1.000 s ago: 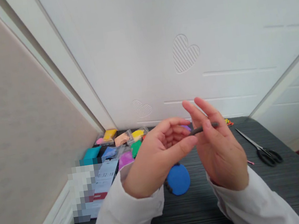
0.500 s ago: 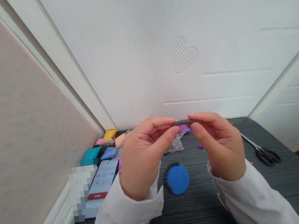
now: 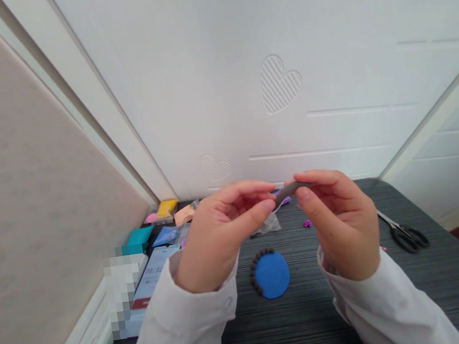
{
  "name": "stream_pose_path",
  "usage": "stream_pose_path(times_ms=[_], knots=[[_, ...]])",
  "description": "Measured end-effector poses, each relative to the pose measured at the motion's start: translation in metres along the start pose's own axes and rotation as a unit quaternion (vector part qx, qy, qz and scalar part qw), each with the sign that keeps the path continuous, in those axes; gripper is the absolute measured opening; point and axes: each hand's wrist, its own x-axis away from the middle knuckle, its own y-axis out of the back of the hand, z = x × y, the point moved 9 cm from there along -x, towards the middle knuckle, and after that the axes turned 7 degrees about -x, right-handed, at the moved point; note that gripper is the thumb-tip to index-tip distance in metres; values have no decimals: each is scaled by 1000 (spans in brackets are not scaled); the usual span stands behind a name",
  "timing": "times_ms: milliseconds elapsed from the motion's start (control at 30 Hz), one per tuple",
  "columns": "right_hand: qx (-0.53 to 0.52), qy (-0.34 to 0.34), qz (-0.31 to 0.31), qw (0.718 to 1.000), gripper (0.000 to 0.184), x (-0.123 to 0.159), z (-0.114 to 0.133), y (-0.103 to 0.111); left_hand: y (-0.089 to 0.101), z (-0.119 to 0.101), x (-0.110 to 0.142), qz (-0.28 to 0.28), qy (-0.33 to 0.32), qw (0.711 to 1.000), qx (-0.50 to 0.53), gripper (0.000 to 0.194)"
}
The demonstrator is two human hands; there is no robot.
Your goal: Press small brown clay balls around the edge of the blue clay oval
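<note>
Roll (image 3: 288,190): a thin gray stick, up in the air between our two hands, a bit bent, with its right end higher than its left end
Left hand (image 3: 216,233): we pinch the low end of the roll with our thumb and fingertips, almost closed, and the other fingers curl in
Right hand (image 3: 341,219): we pinch the high end, with our thumb near the bottom and a finger on top, so the space between them is narrow
Sleeves (image 3: 181,315): long and white, one on each of our arms
Blue circle (image 3: 272,275): flat on the table, below our hands and between our sleeves
Dark balls (image 3: 254,274): little and round, in a curved row that touches the left and top edge of the blue circle
Purple bit (image 3: 307,223): on the table, just left of our right hand
Clear bag (image 3: 271,224): partly hidden behind our left thumb
Yellow packet (image 3: 167,208), teal packet (image 3: 138,237): left of our left hand and farther off
Phone (image 3: 154,273): left of our left hand, partly covered by our sleeve
Scissors (image 3: 409,238): right of our right hand, tip hidden behind it, black handles showing
Table (image 3: 303,332): dark, under our hands
</note>
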Motion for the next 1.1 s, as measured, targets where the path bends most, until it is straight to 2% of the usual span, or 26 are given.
stream_pose_path(times_ms=[200,433,700,900,1100], knots=[[-5,-23,10,1000,20,2,-4,-4,1,-9,3,-22,-31,999,-35,30],[11,-10,44,999,24,3,0,-10,2,-19,6,-35,-67,991,-111,26],[59,17,54,997,28,2,6,-12,3,-16,5,-33,-54,993,-99,24],[-21,-12,22,999,21,0,-1,-9,2,-14,5,-17,-51,995,-78,23],[-55,-21,50,997,19,0,1,-10,3,-17,5,-22,-61,996,-64,24]])
